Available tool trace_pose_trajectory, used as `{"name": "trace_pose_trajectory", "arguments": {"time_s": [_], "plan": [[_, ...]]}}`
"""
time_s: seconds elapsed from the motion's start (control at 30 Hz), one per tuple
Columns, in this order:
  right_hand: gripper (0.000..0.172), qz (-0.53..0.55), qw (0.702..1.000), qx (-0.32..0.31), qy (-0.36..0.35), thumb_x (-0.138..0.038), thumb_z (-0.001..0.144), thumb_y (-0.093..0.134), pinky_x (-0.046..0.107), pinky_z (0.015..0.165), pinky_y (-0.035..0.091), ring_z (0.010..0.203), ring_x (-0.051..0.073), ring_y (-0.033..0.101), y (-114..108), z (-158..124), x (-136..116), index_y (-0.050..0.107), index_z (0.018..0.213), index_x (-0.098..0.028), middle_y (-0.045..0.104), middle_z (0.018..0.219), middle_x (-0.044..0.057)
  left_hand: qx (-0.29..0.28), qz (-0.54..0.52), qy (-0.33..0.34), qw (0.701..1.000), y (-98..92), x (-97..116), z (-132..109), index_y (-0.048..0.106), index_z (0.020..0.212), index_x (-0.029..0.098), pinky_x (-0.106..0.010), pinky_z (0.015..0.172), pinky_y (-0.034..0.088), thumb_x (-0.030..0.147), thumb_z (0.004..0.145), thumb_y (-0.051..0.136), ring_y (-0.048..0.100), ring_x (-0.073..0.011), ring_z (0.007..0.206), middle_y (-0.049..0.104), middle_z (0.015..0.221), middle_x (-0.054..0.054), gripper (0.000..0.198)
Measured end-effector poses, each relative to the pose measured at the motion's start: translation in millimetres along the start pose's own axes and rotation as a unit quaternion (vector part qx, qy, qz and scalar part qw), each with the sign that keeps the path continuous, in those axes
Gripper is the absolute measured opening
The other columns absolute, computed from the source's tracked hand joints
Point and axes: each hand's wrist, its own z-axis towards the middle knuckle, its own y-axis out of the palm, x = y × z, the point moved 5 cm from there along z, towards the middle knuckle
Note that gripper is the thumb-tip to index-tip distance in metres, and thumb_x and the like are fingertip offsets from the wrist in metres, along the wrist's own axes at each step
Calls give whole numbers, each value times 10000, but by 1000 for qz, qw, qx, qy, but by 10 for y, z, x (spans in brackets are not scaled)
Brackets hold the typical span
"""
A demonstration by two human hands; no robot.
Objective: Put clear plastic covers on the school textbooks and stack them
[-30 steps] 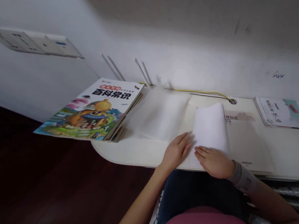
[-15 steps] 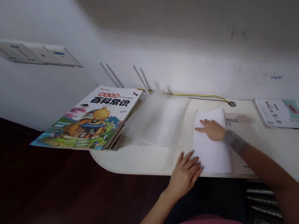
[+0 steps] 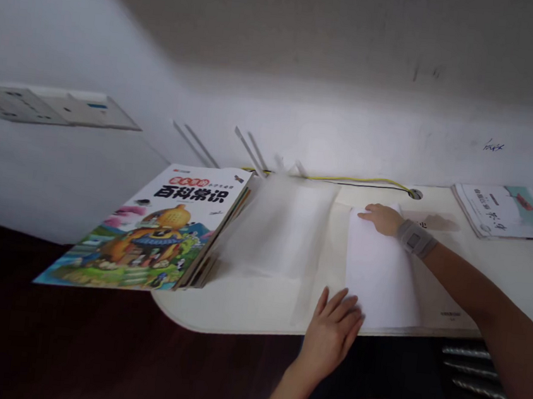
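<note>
My right hand (image 3: 383,219), with a grey band on its wrist, rests on the upper part of a white sheet (image 3: 377,271), fingers stretched to the left. The sheet lies folded or curved over an open-looking book (image 3: 449,298) with a pale page and a printed title, which my wrist partly covers. At the front edge of the desk, my left hand (image 3: 333,324) lies with fingers spread, beside the sheet's lower left corner. Left of the sheet is a blurred, translucent plastic-like cover (image 3: 282,233) on the desk.
A stack of books with a colourful cover (image 3: 163,227) overhangs the left end of the white desk (image 3: 241,305). Another pile of books (image 3: 508,212) sits at the back right. A yellow cable (image 3: 364,180) runs along the wall to a hole. Wall sockets (image 3: 57,108) are at left.
My right hand has slid up slightly along the sheet, its fingers closer together. My left hand stays at the desk's edge. The whole view has shifted slightly.
</note>
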Motion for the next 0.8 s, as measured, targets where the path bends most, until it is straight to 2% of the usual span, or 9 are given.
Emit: {"name": "trace_pose_trajectory", "arguments": {"time_s": [0.13, 0.3, 0.53, 0.67, 0.8], "plan": [[564, 1, 1000, -1, -24, -33, 834, 382, 346, 862, 392, 1038, 222, 512, -20, 70, 75, 486, 1326, -287, 507, 1233, 114, -3, -10, 1, 1000, -6, -4, 16, 672, 945, 224, -571, 1053, 318, 235, 875, 499, 538, -253, 1163, 672, 1078, -62, 187], [587, -12, 1000, 23, -15, -48, 841, 376, 368, 855, 372, 1065, 246, 485, -13, 63, 1, 431, 1361, -315, 496, 1230, 132, -6, -11, -4, 1000, -6, -6, 21, 668, 941, 224, -577, 1046, 324, 236, 872, 502, 541, -259, 1158, 672, 1073, -54, 180], [637, -3, 997, 27, -74, -35, 809, 402, 396, 973, 304, 1284, 250, 351, 70, -68, -225, 406, 1370, -336, 341, 1453, 96, -3, -13, -8, 1000, -5, -15, 9, 667, 951, 227, -571, 1044, 332, 235, 873, 502, 541, -257, 1159, 673, 1077, -50, 182], [629, -19, 999, 36, -33, -68, 837, 394, 432, 960, 320, 1301, 287, 337, 73, -1, -258, 347, 1400, -345, 283, 1492, 108, -6, -11, -6, 1000, -11, -10, 10, 666, 954, 223, -578, 1043, 331, 241, 874, 502, 540, -261, 1161, 674, 1084, -52, 183], [572, -47, 998, 24, 22, -120, 880, 351, 460, 928, 354, 1244, 312, 410, 56, 186, -213, 319, 1419, -310, 343, 1453, 151, -5, -10, -4, 1000, -19, -1, 6, 672, 960, 225, -569, 1051, 326, 240, 874, 501, 536, -252, 1169, 674, 1077, -61, 192]]}}
